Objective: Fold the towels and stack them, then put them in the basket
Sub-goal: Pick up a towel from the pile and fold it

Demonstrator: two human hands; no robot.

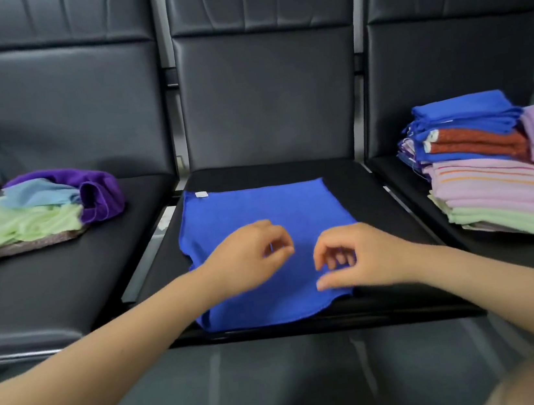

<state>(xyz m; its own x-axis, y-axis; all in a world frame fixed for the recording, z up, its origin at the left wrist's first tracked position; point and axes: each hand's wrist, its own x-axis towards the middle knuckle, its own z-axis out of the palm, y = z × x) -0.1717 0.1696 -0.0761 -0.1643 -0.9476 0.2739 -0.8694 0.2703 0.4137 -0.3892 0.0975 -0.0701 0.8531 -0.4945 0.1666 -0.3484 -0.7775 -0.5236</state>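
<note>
Blue towel flat, hands above near edge

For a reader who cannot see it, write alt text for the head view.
Two bare hands, the left hand and right hand, hover with loosely curled fingers over a blue towel spread flat on the middle black seat. Unfolded towels lie heaped on the left seat; folded towels are stacked on the right one.
</note>
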